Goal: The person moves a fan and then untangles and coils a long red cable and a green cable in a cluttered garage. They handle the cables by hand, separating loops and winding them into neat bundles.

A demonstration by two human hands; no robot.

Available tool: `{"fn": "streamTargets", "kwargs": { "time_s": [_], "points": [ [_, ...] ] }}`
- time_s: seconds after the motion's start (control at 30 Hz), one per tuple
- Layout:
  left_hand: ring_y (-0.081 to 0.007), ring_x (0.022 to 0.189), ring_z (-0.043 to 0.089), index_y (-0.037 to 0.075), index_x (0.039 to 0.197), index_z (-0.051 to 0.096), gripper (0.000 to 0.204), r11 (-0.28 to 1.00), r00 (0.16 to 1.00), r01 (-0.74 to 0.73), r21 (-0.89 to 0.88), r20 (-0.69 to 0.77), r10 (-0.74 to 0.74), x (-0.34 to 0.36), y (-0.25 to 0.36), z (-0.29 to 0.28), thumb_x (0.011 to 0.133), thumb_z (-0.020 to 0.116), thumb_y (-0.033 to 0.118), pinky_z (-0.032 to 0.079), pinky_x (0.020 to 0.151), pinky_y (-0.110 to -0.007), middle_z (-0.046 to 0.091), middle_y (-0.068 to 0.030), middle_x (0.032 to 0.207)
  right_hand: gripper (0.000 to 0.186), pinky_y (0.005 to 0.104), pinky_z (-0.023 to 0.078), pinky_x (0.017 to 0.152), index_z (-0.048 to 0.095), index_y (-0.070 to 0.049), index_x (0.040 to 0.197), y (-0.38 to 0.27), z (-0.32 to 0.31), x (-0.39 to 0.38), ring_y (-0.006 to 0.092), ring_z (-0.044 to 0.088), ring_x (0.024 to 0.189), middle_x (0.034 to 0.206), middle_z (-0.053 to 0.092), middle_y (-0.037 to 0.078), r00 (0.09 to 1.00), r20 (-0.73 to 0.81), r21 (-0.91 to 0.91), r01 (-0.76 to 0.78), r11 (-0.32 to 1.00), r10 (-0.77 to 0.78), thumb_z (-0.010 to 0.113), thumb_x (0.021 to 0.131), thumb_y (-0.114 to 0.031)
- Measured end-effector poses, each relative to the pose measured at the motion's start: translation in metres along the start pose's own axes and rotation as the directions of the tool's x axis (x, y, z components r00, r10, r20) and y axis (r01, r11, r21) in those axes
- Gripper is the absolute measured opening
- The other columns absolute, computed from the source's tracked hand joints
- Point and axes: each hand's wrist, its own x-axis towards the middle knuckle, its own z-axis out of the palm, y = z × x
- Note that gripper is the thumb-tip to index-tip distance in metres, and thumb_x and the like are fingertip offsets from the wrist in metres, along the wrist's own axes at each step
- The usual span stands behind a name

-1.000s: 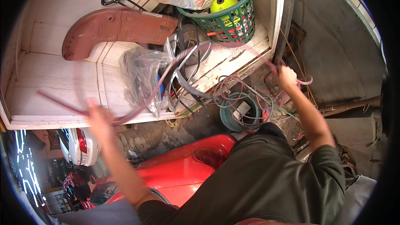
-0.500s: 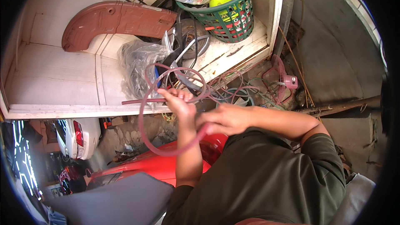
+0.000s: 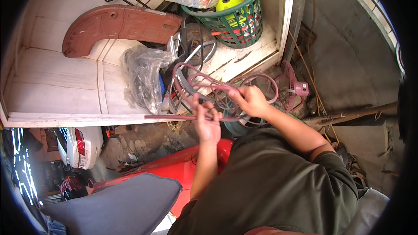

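Observation:
A dull-red hose [image 3: 271, 88] hangs in loose loops in front of the white shelf's edge. My right hand [image 3: 251, 101] is closed round a stretch of it above the tangle. Palm up, my left hand [image 3: 207, 124] has its fingers curled at the hose, and a straight free end sticks out leftward past the shelf edge. My left fingers are slightly smeared by motion. More loops spread behind and below both hands, beside a greenish bucket [image 3: 235, 129] that is partly hidden.
On the white shelf [image 3: 56, 76] lie a brown curved panel [image 3: 117, 24], a clear plastic bag [image 3: 141, 76] and a green basket [image 3: 239, 30]. A pink fan [image 3: 298, 88] stands at right. Below are a red car [image 3: 174, 165] and a grey cloth-like sheet [image 3: 122, 204].
My right hand has moved up and right, away from my left wrist, drawing the hose with it. The big loop around my left forearm has gone up to the bundle. My left hand moved slightly right.

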Motion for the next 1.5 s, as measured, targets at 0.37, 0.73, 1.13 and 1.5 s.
{"fn": "streamTargets", "kwargs": {
  "time_s": [0.37,0.73,1.13,1.5],
  "points": [
    [-0.0147,0.102,0.061,0.003,0.125,0.058,0.037,0.931,0.974,0.046,0.362,-0.224,0.039,0.012,-0.049,0.032,0.111,0.049,0.036,0.051,0.089,-0.03,0.064,-0.0047,0.114,0.04,0.0535,0.053,0.081,0.059,0.003,0.12,0.002,0.064,-0.019,0.0484,0.067,0.093,0.099,0.067,0.03,0.998,0.028,0.267,-0.061,0.962,0.056,0.051,0.105,-0.033],
    [-0.0058,0.042,0.032,0.019,0.078,0.048,0.043,0.939,0.922,-0.09,0.333,-0.329,0.205,0.034,0.176,0.005,0.104,0.056,0.052,0.026,0.036,-0.025,0.038,0.0077,0.058,0.037,0.0536,0.056,0.078,0.07,-0.009,0.114,0.088,0.002,-0.028,0.0416,0.071,0.084,0.081,0.071,0.02,0.741,0.634,-0.164,0.41,0.897,-0.223,0.069,0.09,-0.037],
    [-0.0057,0.038,0.024,0.019,0.069,0.039,0.041,0.541,0.645,-0.492,0.682,-0.132,0.753,-0.051,0.504,0.008,0.104,0.058,0.022,0.026,0.039,-0.024,0.029,0.005,0.05,0.035,0.0442,0.055,0.071,0.077,-0.011,0.088,0.219,-0.116,-0.083,0.0376,0.07,0.077,0.079,0.072,0.018,0.667,0.69,-0.382,0.006,0.924,0.281,0.073,0.088,-0.046],
    [-0.0113,0.043,0.048,0.009,0.066,0.054,0.049,-0.002,0.949,0.059,0.998,-0.055,0.311,0.07,0.339,-0.015,0.095,0.076,0.041,0.041,0.044,-0.028,0.046,0.0017,0.052,0.058,0.0286,0.038,0.059,0.069,-0.003,0.083,0.095,-0.132,-0.044,0.0118,0.045,0.063,0.067,0.051,-0.004,-0.13,0.969,0.118,-0.502,0.857,-0.21,0.062,0.099,-0.059]
  ]
}}
